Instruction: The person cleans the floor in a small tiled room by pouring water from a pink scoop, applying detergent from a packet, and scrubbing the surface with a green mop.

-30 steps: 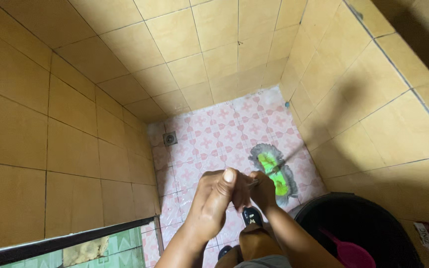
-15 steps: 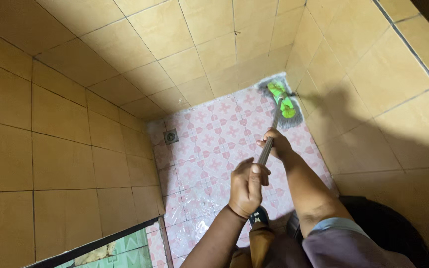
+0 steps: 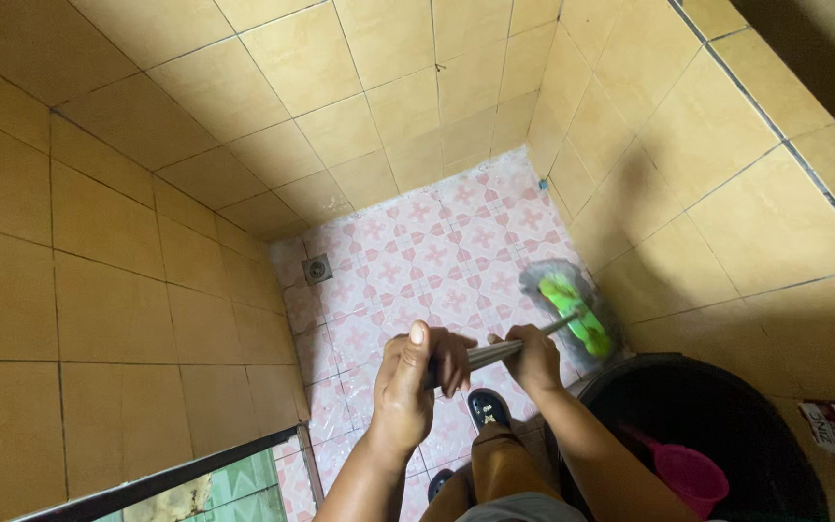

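Floor: pink patterned tiles [image 3: 417, 251], yellow walls around.
Change: green mop head [image 3: 572, 314] drawn back from the corner.
Grip: handle [image 3: 495, 353] clasped by left hand [image 3: 417, 382] and right hand [image 3: 536, 356].

A square floor drain [image 3: 317, 269] sits in pink patterned tiles; a pink scoop [image 3: 690, 472] lies inside a black bucket [image 3: 727, 406]
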